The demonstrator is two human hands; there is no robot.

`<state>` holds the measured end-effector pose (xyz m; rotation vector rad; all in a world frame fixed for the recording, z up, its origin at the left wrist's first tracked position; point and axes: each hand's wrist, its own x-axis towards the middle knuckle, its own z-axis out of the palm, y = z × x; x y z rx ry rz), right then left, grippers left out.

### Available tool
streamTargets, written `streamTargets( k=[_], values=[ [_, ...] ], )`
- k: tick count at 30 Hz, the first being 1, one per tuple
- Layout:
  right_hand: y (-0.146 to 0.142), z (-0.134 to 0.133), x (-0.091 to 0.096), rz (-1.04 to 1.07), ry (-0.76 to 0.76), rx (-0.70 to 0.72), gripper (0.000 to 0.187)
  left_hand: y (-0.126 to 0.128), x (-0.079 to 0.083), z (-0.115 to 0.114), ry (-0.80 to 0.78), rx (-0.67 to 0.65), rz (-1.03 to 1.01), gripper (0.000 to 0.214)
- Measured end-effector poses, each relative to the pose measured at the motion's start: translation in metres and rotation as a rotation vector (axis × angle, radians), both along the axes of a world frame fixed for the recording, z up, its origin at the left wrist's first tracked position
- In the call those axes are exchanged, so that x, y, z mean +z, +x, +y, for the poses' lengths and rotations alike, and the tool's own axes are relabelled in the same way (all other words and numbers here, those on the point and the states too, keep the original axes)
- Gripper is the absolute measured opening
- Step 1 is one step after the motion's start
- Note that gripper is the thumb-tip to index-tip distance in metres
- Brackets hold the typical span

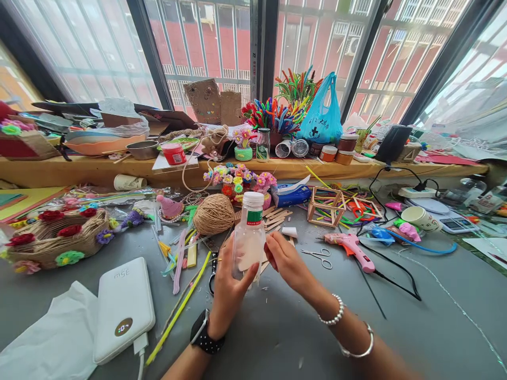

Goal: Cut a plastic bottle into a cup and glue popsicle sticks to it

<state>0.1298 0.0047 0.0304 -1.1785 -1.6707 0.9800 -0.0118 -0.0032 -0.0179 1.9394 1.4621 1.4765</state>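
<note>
Upright above the grey table is a clear bottle (249,245) with a white cap and a green and red label at its neck. My left hand (229,277), wearing a dark watch, is wrapped around its lower body, thumb across the front. My right hand (287,261) is closed close to the bottle's right side, fingertips pinched together. Whatever is between those fingertips, if anything, I cannot make out. Small scissors (322,258) lie just right of that hand. Behind the bottle are wooden craft sticks (273,216) and a ball of twine (214,214).
A pink glue gun (352,248) with a black cable lies to the right. At left are a white power bank (124,311) and a twine basket (51,248) with crocheted flowers. A crowded window ledge (222,171) runs along the back.
</note>
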Motion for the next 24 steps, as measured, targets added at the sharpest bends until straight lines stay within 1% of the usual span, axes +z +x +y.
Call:
streamTargets(
  k=[2, 4, 7, 10, 14, 19, 21, 24],
  values=[
    [0.010, 0.001, 0.011, -0.047, -0.039, 0.058, 0.030, 0.000, 0.001, 0.001, 0.043, 0.024, 0.046, 0.068],
    [0.020, 0.000, 0.025, -0.145, -0.073, 0.112, 0.028, 0.000, 0.003, 0.000, 0.084, 0.037, 0.098, 0.071],
    [0.034, -0.007, 0.043, -0.270, -0.128, 0.160, 0.023, 0.000, 0.005, -0.002, 0.152, 0.043, 0.176, 0.073],
    [0.043, -0.012, 0.053, -0.332, -0.174, 0.222, 0.021, 0.001, 0.006, -0.004, 0.205, 0.022, 0.243, 0.074],
    [0.046, -0.013, 0.056, -0.299, -0.221, 0.280, 0.018, 0.001, 0.007, -0.006, 0.218, 0.014, 0.259, 0.074],
    [0.043, -0.007, 0.052, -0.286, -0.137, 0.235, 0.019, 0.000, 0.009, -0.005, 0.218, 0.005, 0.224, 0.072],
    [0.040, -0.005, 0.048, -0.222, -0.154, 0.211, 0.016, -0.001, 0.009, -0.005, 0.217, 0.007, 0.201, 0.071],
    [0.034, -0.005, 0.045, -0.096, -0.221, 0.189, 0.013, -0.002, 0.008, -0.005, 0.201, 0.006, 0.151, 0.071]
  ],
)
